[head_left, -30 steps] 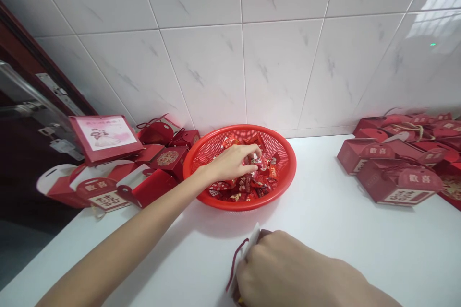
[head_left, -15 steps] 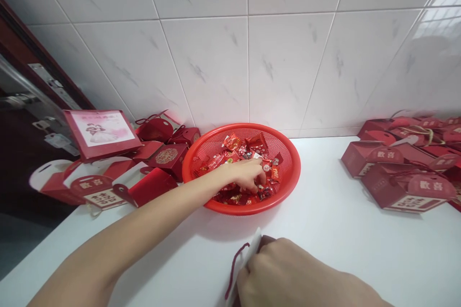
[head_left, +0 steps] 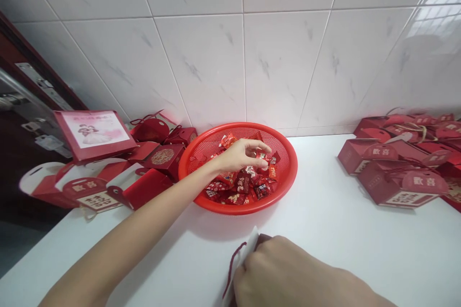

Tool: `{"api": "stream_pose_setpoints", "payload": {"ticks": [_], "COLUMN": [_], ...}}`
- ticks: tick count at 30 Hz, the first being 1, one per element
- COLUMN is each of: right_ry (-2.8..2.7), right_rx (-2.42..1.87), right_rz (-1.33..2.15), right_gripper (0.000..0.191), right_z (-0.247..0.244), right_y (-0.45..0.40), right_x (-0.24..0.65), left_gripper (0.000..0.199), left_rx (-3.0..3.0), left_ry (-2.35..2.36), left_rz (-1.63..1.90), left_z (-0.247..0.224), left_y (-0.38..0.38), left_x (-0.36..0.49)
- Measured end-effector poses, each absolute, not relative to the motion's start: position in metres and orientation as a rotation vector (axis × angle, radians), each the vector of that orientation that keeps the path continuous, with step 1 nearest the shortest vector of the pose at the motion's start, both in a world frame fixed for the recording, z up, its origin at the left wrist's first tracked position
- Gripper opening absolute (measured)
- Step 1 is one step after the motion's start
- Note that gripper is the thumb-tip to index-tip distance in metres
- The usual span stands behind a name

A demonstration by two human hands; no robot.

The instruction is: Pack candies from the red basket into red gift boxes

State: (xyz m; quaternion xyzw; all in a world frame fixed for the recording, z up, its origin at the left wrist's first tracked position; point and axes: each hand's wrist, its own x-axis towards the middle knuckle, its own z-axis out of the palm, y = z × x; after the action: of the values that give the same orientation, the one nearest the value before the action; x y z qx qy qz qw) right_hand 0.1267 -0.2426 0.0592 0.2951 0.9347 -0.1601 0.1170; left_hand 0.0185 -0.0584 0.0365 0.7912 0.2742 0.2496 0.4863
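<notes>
Over the red plastic basket hovers my left hand, open, thumb and fingers apart, with nothing visible between them. Beneath it lie wrapped candies, mostly in red and dark red wrappers. At the bottom of the view my right hand is closed around a gift box, of which a white panel edge, a bit of dark red side and a dark red cord show. My hand and the frame's edge hide the rest of that box.
Several red gift boxes stand at the left, one with a pink picture panel on top. More red boxes crowd the right side of the white table. A tiled wall runs behind.
My left hand has risen off the candies and its fingers have spread. My right hand keeps its hold on the gift box. The view has shifted slightly.
</notes>
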Motion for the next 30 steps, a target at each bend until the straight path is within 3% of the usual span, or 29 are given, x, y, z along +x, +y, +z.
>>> {"api": "stream_pose_setpoints", "payload": {"ticks": [19,30], "right_ry": [2.728,2.734], "right_rx": [0.862,0.844], "right_rz": [-0.452,-0.430], "right_gripper": [0.023,0.021], "right_z": [0.0597,0.0606], "right_y": [-0.2429,-0.2424], "right_x": [0.1262,0.1260], "left_gripper": [0.038,0.027], "left_rx": [1.893,1.988], "left_ry": [0.612,0.817], "left_rz": [0.758,0.818], "left_z": [0.0389,0.0349], "left_y": [-0.0622,-0.0571], "left_x": [0.0164,0.0175]}}
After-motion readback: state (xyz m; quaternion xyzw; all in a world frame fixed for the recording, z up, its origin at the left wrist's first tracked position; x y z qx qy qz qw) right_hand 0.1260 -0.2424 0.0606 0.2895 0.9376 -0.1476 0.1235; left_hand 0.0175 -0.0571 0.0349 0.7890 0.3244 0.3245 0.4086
